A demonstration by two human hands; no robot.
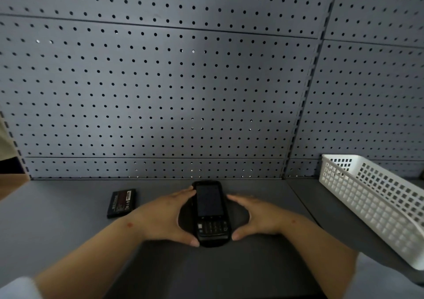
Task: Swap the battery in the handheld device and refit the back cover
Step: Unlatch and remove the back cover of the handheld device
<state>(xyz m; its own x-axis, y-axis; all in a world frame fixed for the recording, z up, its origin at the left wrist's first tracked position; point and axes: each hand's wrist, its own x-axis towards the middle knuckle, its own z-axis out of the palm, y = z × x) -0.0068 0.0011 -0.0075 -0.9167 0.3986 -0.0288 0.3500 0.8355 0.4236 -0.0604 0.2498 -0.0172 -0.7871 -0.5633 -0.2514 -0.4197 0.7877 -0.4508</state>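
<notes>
Desk [68, 241] runs back to a pegboard [160, 92] wall; bare surface L of centre, white basket [376, 202] on R edge. Device [210, 213] lies screen-up mid-desk, betw. both hands. Left hand [165, 218] spread wide, fingertips and thumb touching device's L side. Right hand [259, 218] equally wide, thumb at its lower R corner, fingers near its R side. Battery [121, 203] lies apart, beyond left wrist.

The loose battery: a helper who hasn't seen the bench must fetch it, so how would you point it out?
Start at the grey pegboard and drop to the table below it. Left of the two hands and the handheld between them lies the battery, flat and alone. It is a thin black slab with a printed label, no screen or keys.
</notes>
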